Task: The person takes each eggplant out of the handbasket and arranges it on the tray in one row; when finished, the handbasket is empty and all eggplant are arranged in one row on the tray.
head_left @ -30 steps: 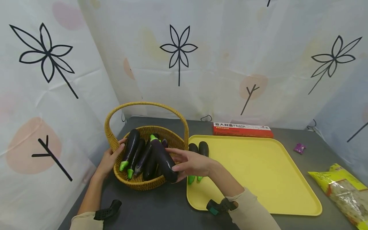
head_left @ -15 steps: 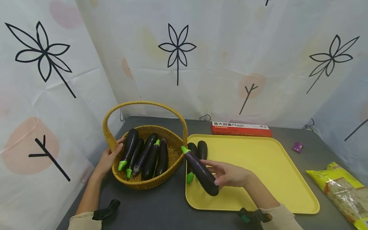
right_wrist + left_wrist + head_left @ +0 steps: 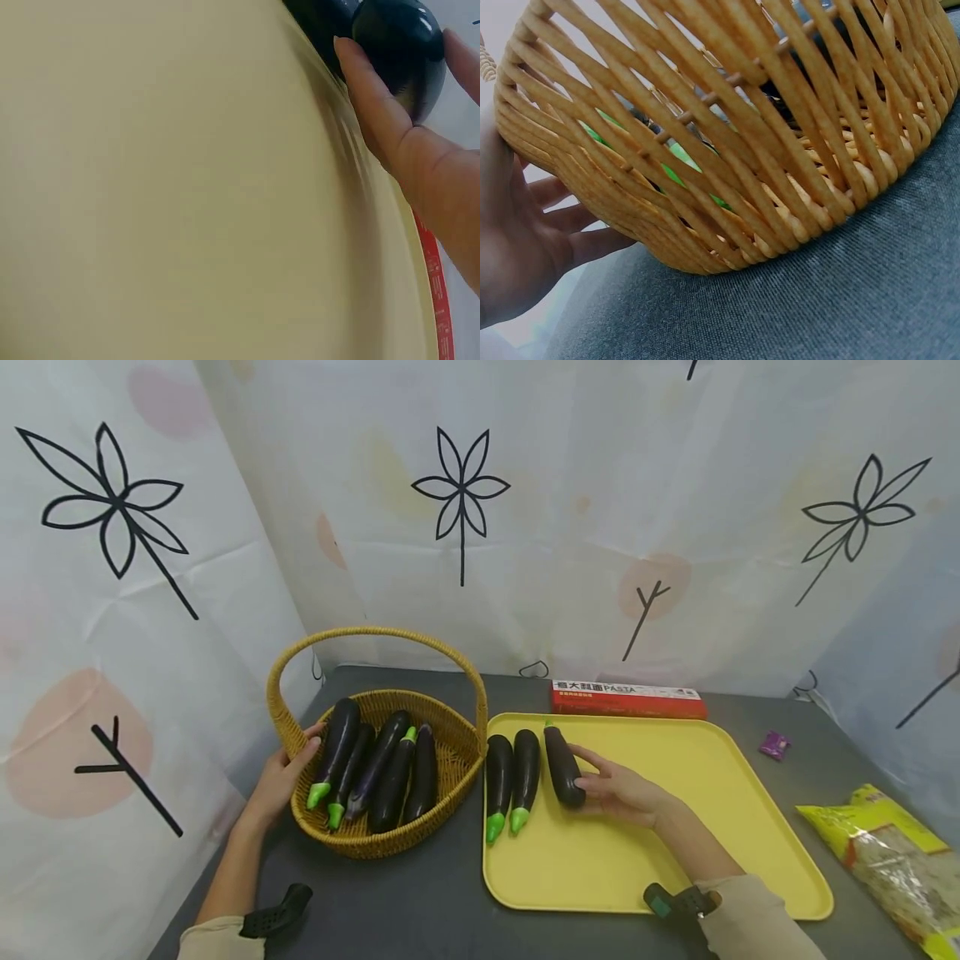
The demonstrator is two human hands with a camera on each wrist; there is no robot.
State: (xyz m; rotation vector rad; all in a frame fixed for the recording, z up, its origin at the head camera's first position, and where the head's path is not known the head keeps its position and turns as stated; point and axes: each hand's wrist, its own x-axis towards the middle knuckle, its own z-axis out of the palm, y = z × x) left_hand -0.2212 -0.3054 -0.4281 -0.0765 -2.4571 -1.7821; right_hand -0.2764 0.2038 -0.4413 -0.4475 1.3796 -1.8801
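Note:
My right hand (image 3: 626,792) pinches a dark purple eggplant (image 3: 563,766) near its rounded end, over the left part of the yellow tray (image 3: 675,852). The eggplant's green stem end points toward the back of the tray. Two more eggplants (image 3: 526,777) lie side by side along the tray's left edge, green ends toward the front. My left hand (image 3: 281,777) holds the wicker basket (image 3: 375,843) at its left rim, by the foot of the handle, with the thumb over the rim. Several eggplants (image 3: 390,777) lie inside it. In the left wrist view, the fingers show against the basket's woven side.
A red and white pasta box (image 3: 628,700) lies behind the tray. To the right are a small purple packet (image 3: 775,745) and a yellow see-through bag (image 3: 885,860). A patterned cloth (image 3: 555,543) hangs at the back and sides of the dark grey table (image 3: 397,910).
My right hand has carried the eggplant from above the basket rightward to over the tray, its stem end swinging toward the back. My left hand has stayed on the basket.

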